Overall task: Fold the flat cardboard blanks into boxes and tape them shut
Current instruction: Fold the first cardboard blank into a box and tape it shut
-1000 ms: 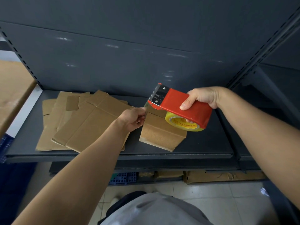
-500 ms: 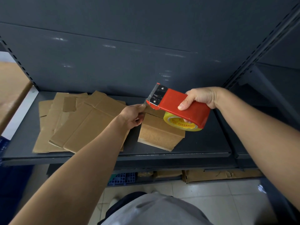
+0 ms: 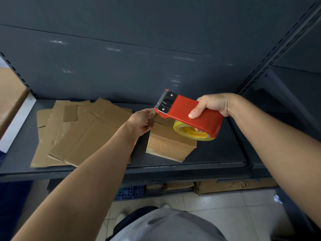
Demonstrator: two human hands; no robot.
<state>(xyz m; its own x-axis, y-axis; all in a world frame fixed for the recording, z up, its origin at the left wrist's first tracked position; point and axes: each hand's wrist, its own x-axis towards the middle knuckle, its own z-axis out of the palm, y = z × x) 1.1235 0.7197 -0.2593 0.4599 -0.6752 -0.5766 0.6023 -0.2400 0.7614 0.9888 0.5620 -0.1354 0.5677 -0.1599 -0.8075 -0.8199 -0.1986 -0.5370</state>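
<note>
Presently, my right hand (image 3: 212, 105) is clenched around the red tape dispenser (image 3: 189, 113), held in the air above the folded cardboard box (image 3: 169, 145), with the serrated metal blade pointing up and to the left. The yellow-cored roll of clear tape (image 3: 192, 133) sits under the dispenser's red body. My left hand (image 3: 141, 120) is at the box's upper left corner, just below the blade, fingers pinched together; whether they grip the tape end I cannot tell. The box stands on the dark grey shelf (image 3: 217, 153), right of centre. A loose stack of flat cardboard blanks (image 3: 83, 134) lies on the same shelf to its left, partly overlapping one another.
</note>
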